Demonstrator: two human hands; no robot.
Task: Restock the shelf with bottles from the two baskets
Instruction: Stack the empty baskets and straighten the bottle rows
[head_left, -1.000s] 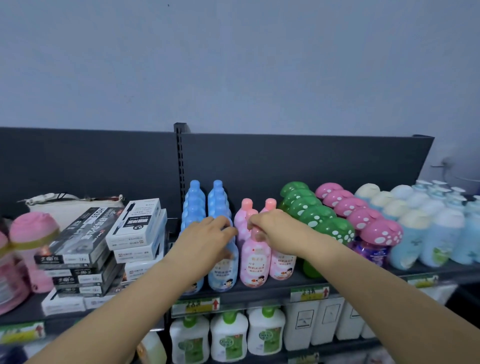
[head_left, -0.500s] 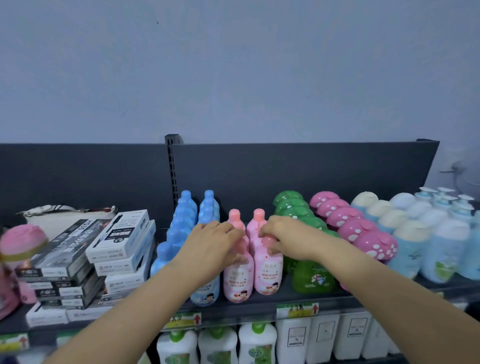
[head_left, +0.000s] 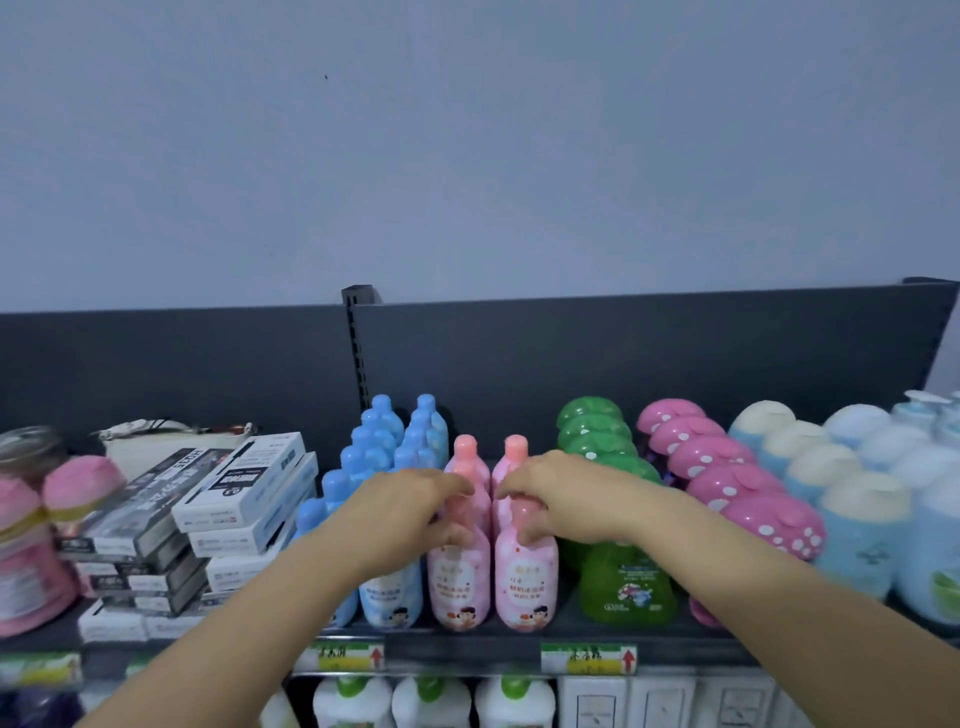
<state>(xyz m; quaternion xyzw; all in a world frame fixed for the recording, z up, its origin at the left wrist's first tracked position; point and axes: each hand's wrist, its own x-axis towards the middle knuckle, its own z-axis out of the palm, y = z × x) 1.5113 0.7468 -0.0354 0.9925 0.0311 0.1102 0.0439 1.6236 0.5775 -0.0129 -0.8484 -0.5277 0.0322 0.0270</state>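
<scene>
Left hand is shifted from blue bottles to a pink bottle's neck; its neighbour is gripped by right hand. Both seem shelved.

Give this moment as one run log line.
left hand: grips front left pink bottle | right hand: grips front right pink bottle | both upright on shelf

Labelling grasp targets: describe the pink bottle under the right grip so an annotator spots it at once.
On the dark top shelf, two columns of pink bottles stand between the blue bottles and the green bottles. It is the front bottle of the right column. Unlike the left front bottle, it borders the green ones, and the right grip holds its neck.
</scene>
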